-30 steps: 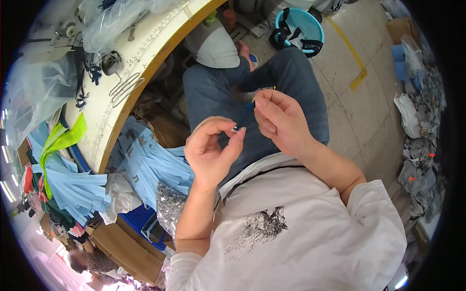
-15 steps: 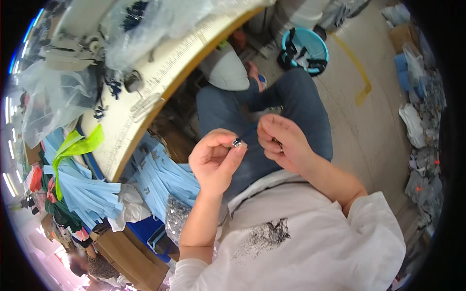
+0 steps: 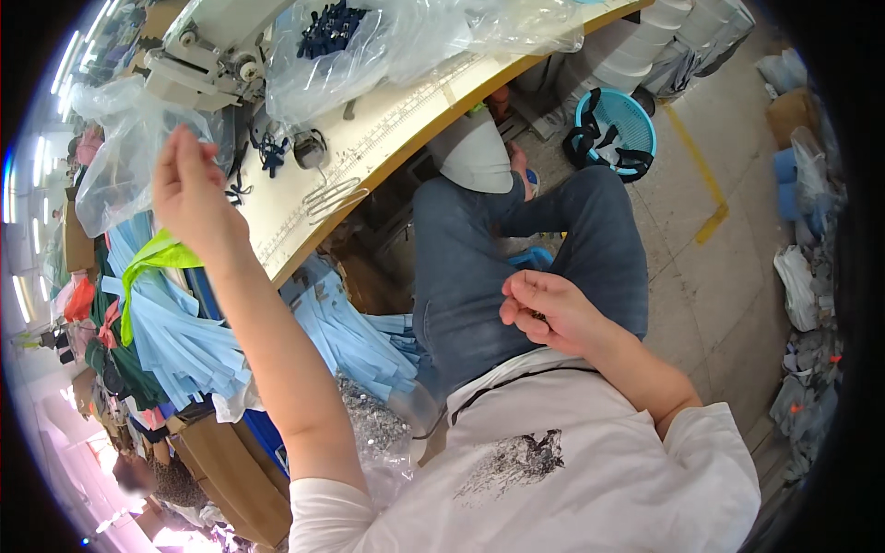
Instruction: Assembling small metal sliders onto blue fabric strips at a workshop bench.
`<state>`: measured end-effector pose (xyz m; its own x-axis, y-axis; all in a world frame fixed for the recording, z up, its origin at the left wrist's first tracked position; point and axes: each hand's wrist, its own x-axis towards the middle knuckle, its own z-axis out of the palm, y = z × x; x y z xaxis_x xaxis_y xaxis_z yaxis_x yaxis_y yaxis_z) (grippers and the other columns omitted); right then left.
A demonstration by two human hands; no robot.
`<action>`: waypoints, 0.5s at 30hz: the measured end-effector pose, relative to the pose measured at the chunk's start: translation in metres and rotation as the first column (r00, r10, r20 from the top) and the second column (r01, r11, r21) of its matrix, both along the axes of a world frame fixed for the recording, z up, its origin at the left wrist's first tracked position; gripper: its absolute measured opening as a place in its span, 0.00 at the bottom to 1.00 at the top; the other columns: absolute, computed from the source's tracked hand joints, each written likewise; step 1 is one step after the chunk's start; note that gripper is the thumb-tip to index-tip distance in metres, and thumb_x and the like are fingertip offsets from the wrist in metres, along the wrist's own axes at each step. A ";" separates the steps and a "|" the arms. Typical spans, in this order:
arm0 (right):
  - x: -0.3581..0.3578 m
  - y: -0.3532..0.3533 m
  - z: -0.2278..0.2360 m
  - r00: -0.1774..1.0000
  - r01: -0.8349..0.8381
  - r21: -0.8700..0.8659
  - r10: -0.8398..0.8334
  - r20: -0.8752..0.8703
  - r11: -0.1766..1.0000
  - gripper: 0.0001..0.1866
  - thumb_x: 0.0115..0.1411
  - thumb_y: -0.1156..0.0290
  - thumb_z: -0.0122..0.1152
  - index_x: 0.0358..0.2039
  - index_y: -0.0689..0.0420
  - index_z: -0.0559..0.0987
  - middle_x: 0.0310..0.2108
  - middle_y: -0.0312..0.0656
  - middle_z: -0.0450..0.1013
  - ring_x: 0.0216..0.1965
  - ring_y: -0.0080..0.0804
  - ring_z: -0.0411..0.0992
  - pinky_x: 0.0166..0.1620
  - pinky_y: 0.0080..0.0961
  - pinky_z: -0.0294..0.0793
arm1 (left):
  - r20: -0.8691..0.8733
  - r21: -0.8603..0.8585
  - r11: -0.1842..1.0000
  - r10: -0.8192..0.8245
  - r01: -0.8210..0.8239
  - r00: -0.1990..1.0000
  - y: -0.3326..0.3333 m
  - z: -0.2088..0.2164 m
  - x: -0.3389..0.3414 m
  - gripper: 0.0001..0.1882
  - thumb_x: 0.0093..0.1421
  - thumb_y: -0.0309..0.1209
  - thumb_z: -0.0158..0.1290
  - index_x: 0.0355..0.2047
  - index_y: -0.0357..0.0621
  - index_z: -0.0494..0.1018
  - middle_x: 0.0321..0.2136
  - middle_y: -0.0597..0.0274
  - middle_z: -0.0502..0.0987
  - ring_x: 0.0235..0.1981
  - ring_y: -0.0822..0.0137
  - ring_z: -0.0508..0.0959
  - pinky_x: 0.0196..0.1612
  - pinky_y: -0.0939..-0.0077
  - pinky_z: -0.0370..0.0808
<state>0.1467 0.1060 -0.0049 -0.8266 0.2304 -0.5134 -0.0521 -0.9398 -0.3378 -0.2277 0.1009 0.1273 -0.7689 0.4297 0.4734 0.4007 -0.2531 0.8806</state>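
Observation:
My left hand [image 3: 192, 184] is raised over the left end of the white table [image 3: 304, 175], beside a see-through plastic bag [image 3: 115, 170]. Its fingers are bunched together; whatever they may hold is hidden. To its right, small dark-blue pieces [image 3: 270, 152] lie on the tabletop next to a round metal part [image 3: 310, 147] and a bent wire rack [image 3: 334, 196]. Above my lap, my right hand [image 3: 558, 313] is curled closed. A bit of small brass-coloured metal [image 3: 538, 316] shows between its fingers, too little to name.
A sewing machine [image 3: 217, 64] stands at the table's far left. More dark-blue pieces [image 3: 330, 29] lie in plastic at the back. Light-blue fabric strips [image 3: 180, 341] and a lime-green strip [image 3: 152, 267] hang at left. A turquoise basket [image 3: 627, 129] sits on the floor; bagged goods line the right side.
My left hand has gone from above my lap up and left to the table; the small dark-and-silver piece between its fingers no longer shows. My right hand stays closed over my lap.

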 end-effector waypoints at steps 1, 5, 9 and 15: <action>0.000 -0.001 -0.004 1.000 -0.010 -0.008 0.010 0.001 1.000 0.12 0.70 0.64 0.47 0.41 0.60 0.71 0.30 0.40 0.72 0.19 0.15 0.59 0.19 0.12 0.55 | -0.065 -0.136 0.990 0.021 -0.030 0.998 -0.007 -0.022 -0.017 0.15 0.61 0.29 0.56 0.46 0.33 0.74 0.29 0.61 0.79 0.27 0.78 0.73 0.30 0.86 0.68; -0.006 -0.002 -0.010 0.993 -0.107 0.015 0.108 -0.049 0.994 0.11 0.68 0.64 0.50 0.39 0.59 0.74 0.28 0.37 0.70 0.18 0.12 0.58 0.18 0.10 0.53 | -0.409 -0.544 0.808 -0.021 -0.225 0.912 -0.018 -0.062 -0.032 0.15 0.59 0.31 0.57 0.45 0.38 0.76 0.27 0.61 0.79 0.27 0.74 0.75 0.33 0.82 0.70; -0.011 -0.003 -0.002 0.989 -0.149 0.021 0.149 0.004 0.989 0.11 0.68 0.67 0.51 0.42 0.62 0.76 0.28 0.35 0.70 0.18 0.11 0.58 0.18 0.09 0.52 | -0.666 -0.610 0.636 -0.089 -0.472 0.740 -0.013 -0.071 -0.036 0.15 0.57 0.32 0.58 0.43 0.40 0.77 0.27 0.61 0.78 0.26 0.73 0.75 0.32 0.79 0.71; -0.008 -0.008 -0.007 0.988 -0.151 0.054 0.149 0.034 0.987 0.11 0.68 0.70 0.50 0.44 0.62 0.76 0.29 0.36 0.70 0.18 0.12 0.56 0.18 0.10 0.52 | -0.339 -0.691 0.684 -0.024 -0.232 0.940 -0.028 -0.082 -0.045 0.11 0.56 0.33 0.60 0.36 0.39 0.79 0.26 0.64 0.78 0.23 0.74 0.72 0.31 0.79 0.70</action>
